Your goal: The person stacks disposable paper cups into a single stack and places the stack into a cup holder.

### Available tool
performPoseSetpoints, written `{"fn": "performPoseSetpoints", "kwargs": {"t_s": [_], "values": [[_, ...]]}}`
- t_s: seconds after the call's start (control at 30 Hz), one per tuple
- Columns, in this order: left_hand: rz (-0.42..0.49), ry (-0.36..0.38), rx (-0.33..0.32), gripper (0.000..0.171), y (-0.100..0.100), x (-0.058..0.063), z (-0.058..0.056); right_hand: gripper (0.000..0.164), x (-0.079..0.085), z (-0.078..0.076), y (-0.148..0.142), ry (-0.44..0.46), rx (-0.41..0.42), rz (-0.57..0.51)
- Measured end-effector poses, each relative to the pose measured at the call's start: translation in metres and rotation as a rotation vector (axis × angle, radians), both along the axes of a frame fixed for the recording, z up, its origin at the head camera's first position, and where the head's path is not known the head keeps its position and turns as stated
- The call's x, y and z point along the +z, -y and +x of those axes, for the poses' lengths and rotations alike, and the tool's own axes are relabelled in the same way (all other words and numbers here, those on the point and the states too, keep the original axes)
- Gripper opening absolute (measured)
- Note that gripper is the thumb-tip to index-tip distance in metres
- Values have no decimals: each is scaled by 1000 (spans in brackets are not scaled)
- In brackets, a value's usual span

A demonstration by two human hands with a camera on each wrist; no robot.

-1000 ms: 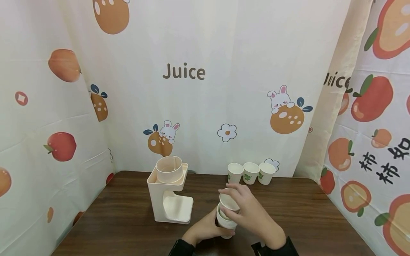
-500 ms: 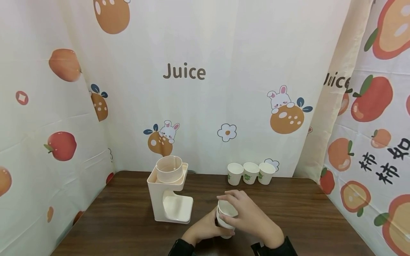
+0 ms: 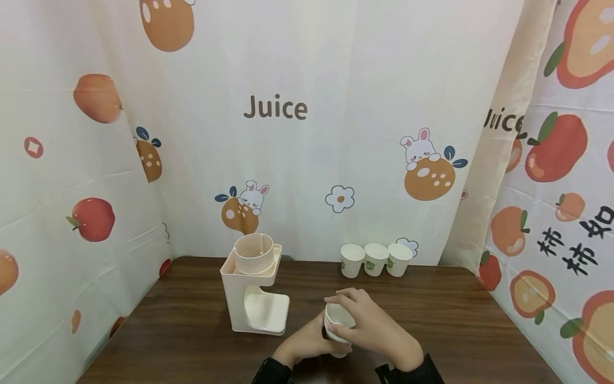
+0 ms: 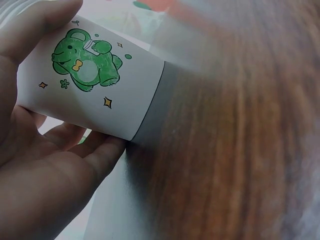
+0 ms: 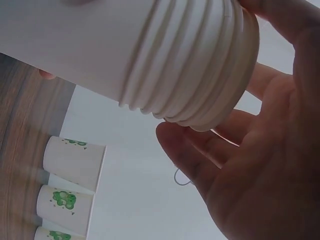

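A stack of nested white paper cups stands close over the table in front of me. My left hand grips it low on the side, thumb and fingers round the bottom cup's wall. That wall carries a green cartoon bear in the left wrist view. From above, my right hand arches over the mouth of the stack, fingers and thumb at the top rims. Seen from the right wrist, several stacked rims lie close together, with the right thumb and fingers round the uppermost one.
Three white paper cups stand in a row at the table's back edge. To the left is a cream cup dispenser with a round tube on top. A fruit-printed curtain hangs behind the brown wooden table.
My right hand has come down with the raised upper cup, which now sits deep in the stack. Most of that movement came in the first half second. My left hand kept its grip.
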State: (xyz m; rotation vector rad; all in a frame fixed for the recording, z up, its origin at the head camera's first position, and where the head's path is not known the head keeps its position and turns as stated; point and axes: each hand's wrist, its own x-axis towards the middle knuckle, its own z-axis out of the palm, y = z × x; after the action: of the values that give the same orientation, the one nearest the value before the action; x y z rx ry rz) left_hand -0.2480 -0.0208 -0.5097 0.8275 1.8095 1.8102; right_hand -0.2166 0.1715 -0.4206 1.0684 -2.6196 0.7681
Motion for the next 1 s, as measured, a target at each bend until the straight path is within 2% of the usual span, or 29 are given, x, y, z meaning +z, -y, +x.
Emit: {"fn": "performPoseSetpoints", "kwargs": {"t_s": [0.43, 0.67, 1.0], "values": [[-1, 27, 12, 83, 0, -1, -1, 42, 1, 1, -1, 53, 2, 13], [-12, -15, 13, 85, 0, -1, -1, 43, 3, 1, -1, 84, -5, 16], [-27, -27, 38, 78, 1, 1, 3, 42, 4, -1, -9, 44, -29, 10]]}}
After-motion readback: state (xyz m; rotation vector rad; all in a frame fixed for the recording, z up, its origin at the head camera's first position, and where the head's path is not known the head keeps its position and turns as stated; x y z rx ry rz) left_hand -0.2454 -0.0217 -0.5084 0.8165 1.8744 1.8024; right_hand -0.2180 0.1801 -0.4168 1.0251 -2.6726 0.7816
